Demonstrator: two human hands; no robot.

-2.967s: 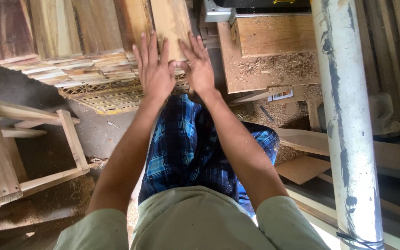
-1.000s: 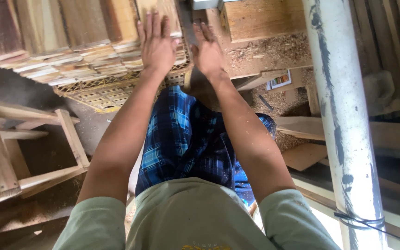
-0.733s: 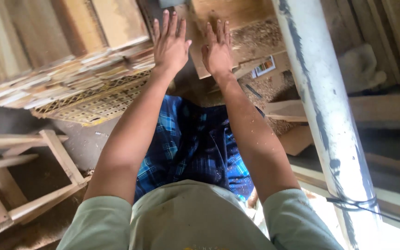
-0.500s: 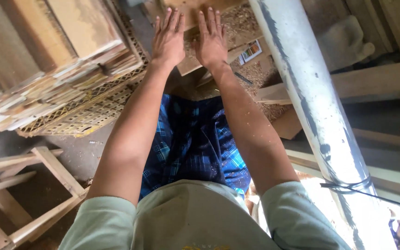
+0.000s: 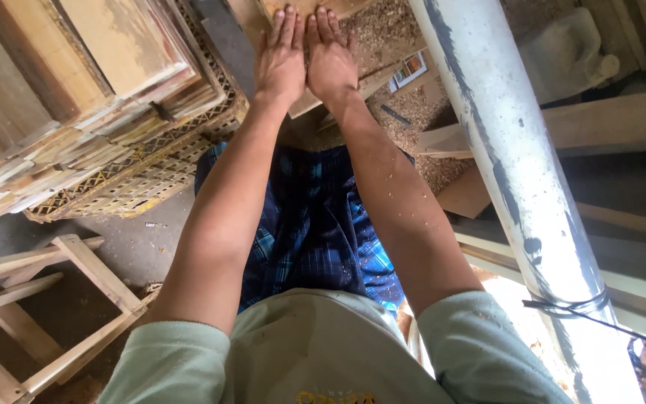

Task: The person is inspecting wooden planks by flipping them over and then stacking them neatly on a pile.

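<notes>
Both my arms reach straight out in front of me. My left hand (image 5: 282, 61) and my right hand (image 5: 332, 58) lie flat, side by side, fingers straight and nearly touching, pressed down on a wooden board (image 5: 302, 105) that runs away from me. Neither hand grips anything. Sawdust (image 5: 371, 30) covers the surface just right of the board. Below my arms I see my blue checked cloth (image 5: 312, 224) and pale green shirt (image 5: 323, 352).
A stack of wooden planks (image 5: 76, 82) sits on a woven crate (image 5: 136, 179) at the left. A white painted post (image 5: 510, 172) slants down the right side. A light wooden frame (image 5: 61, 299) lies at lower left. More timber (image 5: 607, 127) is at the right.
My hands have come together and now lie flat, side by side on the board. The view has swung, so the plank stack and post appear tilted and closer.
</notes>
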